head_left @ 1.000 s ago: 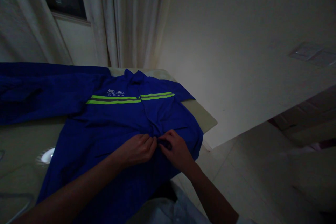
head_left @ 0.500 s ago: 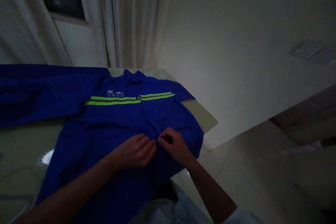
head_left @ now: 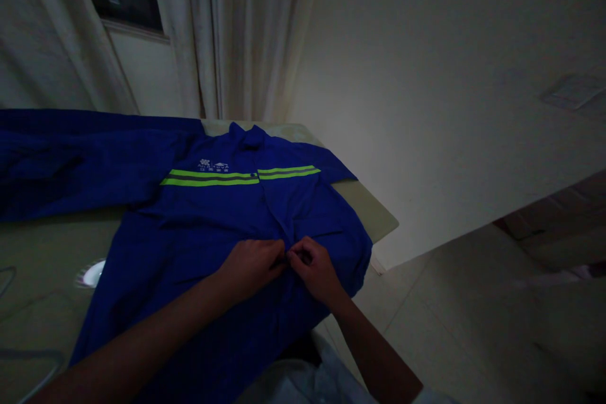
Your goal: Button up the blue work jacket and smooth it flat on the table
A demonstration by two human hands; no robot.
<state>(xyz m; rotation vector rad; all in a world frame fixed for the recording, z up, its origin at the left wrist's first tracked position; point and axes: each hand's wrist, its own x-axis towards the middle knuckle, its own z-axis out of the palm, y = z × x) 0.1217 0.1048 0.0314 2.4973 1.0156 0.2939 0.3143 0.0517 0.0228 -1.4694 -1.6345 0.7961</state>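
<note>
A blue work jacket (head_left: 203, 221) lies spread on the table, collar away from me, with a yellow-green and grey reflective stripe (head_left: 213, 178) across its chest. A dark button (head_left: 254, 175) shows where the stripe meets the front opening. My left hand (head_left: 253, 265) is closed on the jacket's front edge, its fingertips partly hidden. Right beside it, my right hand (head_left: 313, 267) pinches the same edge between thumb and forefinger. Whatever small part sits between the fingertips is too dark to make out.
The light-coloured table (head_left: 374, 214) has a corner at the right, past the jacket. Pale curtains (head_left: 255, 38) and a wall (head_left: 416, 76) stand behind it. A bright round spot (head_left: 92, 273) shows on the table at left. Tiled floor (head_left: 426, 322) lies to the right.
My left hand has turned and moved slightly right, closer against the right hand's fingertips. The whole view has shifted a little; the jacket lies much as before.
</note>
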